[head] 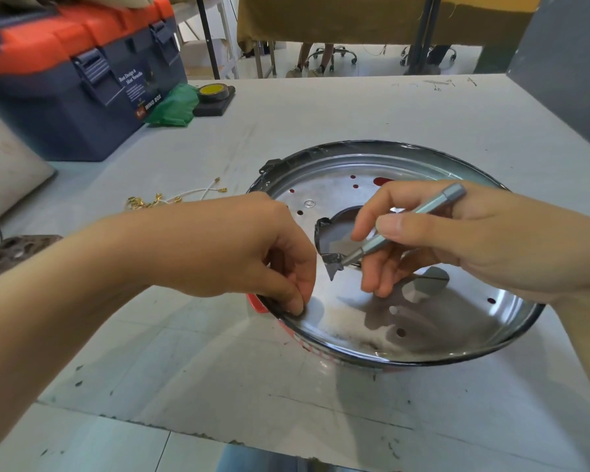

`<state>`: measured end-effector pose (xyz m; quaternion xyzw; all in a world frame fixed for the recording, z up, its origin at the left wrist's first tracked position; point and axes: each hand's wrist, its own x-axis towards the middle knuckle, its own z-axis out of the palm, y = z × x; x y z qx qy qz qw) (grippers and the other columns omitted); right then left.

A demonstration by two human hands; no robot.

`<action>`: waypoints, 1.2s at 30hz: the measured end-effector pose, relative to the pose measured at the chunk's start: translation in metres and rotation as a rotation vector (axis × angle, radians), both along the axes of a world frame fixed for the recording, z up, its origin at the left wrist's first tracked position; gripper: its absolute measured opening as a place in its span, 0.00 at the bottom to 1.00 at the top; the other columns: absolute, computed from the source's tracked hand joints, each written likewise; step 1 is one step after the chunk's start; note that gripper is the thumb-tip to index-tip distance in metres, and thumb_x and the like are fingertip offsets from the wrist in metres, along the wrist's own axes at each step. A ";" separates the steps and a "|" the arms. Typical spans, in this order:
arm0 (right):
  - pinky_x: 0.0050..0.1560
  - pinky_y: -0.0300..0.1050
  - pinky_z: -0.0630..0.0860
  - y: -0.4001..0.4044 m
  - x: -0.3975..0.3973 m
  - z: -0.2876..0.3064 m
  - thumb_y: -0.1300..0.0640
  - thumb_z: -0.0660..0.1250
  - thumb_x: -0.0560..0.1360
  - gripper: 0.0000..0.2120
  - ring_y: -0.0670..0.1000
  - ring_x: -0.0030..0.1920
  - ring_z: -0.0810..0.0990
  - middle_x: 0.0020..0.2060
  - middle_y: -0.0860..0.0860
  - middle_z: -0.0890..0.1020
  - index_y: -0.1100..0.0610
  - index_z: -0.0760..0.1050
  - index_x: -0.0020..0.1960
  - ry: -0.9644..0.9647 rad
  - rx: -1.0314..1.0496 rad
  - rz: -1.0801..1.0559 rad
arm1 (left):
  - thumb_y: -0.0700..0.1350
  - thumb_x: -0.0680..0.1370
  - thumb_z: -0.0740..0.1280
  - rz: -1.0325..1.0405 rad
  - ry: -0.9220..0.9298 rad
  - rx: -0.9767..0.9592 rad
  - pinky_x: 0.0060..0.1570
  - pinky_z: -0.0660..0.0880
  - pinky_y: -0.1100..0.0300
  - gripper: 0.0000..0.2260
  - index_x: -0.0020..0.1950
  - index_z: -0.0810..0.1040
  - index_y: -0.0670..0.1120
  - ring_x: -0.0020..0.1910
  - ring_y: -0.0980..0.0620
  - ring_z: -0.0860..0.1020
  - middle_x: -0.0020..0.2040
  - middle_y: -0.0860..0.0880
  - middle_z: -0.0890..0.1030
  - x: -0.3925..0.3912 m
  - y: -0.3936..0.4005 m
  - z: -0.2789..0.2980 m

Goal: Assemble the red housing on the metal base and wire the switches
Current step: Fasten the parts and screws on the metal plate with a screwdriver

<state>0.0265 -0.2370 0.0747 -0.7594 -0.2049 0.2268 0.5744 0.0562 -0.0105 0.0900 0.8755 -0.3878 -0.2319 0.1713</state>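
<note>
Screwdriver (409,226) pinched in right hand (457,240) angles down-left over metal base (457,321); left hand (252,247) pinches the rim, nearer red housing (258,303).

Landmark: round shiny metal base (433,321) with black rim. Nearer the viewer than the base, the grey tabletop (218,386) lies open. Left of it, white wires with brass terminals (171,197) lie loose. Far left beyond it stand a blue-and-orange plastic toolbox (79,76), crumpled green bag (174,105) and yellow-cored tape roll (213,92).
</note>
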 end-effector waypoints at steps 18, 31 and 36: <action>0.25 0.43 0.70 0.034 -0.008 0.025 0.52 0.66 0.73 0.04 0.40 0.31 0.76 0.30 0.48 0.82 0.50 0.77 0.41 -0.208 -0.287 0.016 | 0.47 0.70 0.74 0.018 0.114 0.066 0.45 0.79 0.56 0.05 0.42 0.81 0.56 0.37 0.59 0.82 0.37 0.57 0.84 0.005 -0.003 0.006; 0.21 0.24 0.64 0.044 -0.007 0.027 0.62 0.67 0.74 0.03 0.39 0.24 0.75 0.30 0.51 0.82 0.59 0.78 0.41 -0.231 -0.271 0.088 | 0.49 0.68 0.75 0.059 0.032 0.090 0.41 0.75 0.58 0.04 0.38 0.82 0.51 0.35 0.57 0.79 0.35 0.56 0.83 0.001 -0.006 0.007; 0.22 0.28 0.68 0.044 -0.003 0.030 0.57 0.69 0.72 0.04 0.43 0.33 0.81 0.32 0.49 0.83 0.54 0.75 0.40 -0.267 -0.334 0.100 | 0.50 0.68 0.74 0.037 0.033 0.068 0.41 0.75 0.58 0.05 0.41 0.83 0.51 0.35 0.58 0.79 0.36 0.56 0.83 0.002 -0.005 0.006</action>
